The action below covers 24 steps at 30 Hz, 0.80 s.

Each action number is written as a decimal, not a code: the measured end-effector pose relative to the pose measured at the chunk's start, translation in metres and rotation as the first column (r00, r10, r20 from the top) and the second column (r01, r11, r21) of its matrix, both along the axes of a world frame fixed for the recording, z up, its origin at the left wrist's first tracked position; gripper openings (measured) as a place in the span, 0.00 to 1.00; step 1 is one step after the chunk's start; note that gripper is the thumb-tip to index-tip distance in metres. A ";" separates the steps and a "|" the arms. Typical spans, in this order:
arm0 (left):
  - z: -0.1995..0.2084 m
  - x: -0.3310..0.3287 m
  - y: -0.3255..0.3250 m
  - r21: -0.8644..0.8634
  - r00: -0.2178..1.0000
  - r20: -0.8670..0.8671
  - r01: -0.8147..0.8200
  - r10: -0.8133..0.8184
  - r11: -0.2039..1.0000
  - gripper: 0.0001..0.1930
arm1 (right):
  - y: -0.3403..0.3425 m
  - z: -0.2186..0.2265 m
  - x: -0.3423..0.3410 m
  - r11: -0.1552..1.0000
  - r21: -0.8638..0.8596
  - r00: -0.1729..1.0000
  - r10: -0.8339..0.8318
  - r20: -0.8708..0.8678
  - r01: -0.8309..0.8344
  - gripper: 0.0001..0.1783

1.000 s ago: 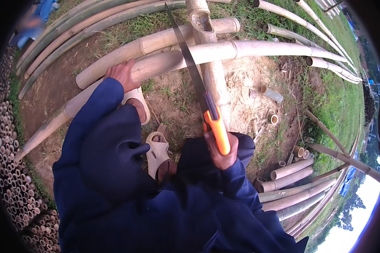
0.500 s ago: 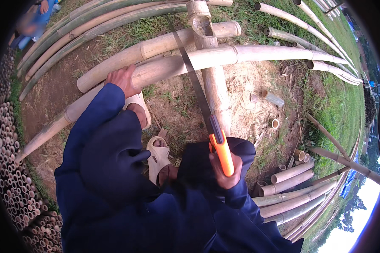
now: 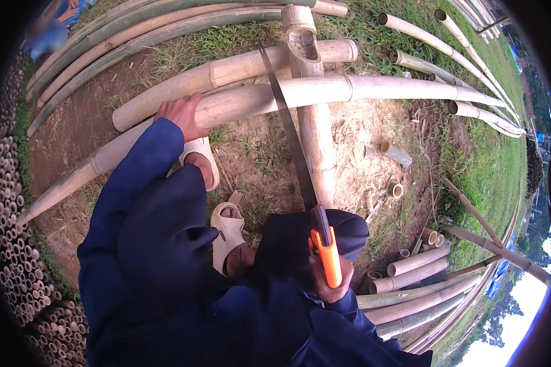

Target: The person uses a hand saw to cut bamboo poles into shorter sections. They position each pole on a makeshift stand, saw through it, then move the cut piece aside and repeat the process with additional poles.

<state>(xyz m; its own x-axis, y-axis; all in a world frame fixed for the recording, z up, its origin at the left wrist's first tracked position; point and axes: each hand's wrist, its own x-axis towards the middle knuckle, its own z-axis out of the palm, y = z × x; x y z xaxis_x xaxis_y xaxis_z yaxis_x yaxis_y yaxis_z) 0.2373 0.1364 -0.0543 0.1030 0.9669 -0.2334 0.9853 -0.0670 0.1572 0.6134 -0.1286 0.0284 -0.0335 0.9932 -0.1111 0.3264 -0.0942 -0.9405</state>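
Observation:
My right hand (image 3: pixel 335 282) is closed around the orange handle of a hand saw (image 3: pixel 292 128), close to my right knee. The saw's long dark blade points away from me and crosses a pale bamboo pole (image 3: pixel 404 87), touching its near side or top; the depth of any cut is hidden. Left of the blade, my left hand (image 3: pixel 182 117) grips that pole near its left end, fingers over the top. A thick bamboo support (image 3: pixel 315 134) runs lengthwise beneath the pole, just right of the blade, with a hollowed notch toward its far end.
Another bamboo pole (image 3: pixel 165 95) lies just beyond. Pale sawdust (image 3: pixel 361 137) covers the ground around the support, with short bamboo offcuts (image 3: pixel 397 153). Stacked bamboo (image 3: pixel 9 226) lines the left side. My sandalled feet are below the pole. Another person (image 3: pixel 49 33) is at the far left.
My right hand has pulled the saw back toward me, so its handle sits lower and the blade tip is nearer the pole. My left hand keeps its hold. The view has shifted slightly.

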 end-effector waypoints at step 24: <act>-0.011 -0.018 -0.002 0.077 0.995 0.081 0.044 -0.051 0.996 0.36 | 0.049 -0.006 -0.021 0.997 -0.073 0.996 -0.012 -0.084 0.006 0.15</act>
<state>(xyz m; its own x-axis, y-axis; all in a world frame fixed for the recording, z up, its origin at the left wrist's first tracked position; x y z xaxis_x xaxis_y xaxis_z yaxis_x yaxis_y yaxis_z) 0.2196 0.1341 -0.0652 0.1650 0.9750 -0.1488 0.9646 -0.1281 0.2304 0.5920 -0.0795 0.0220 -0.0372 0.9830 -0.1799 0.2449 -0.1656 -0.9553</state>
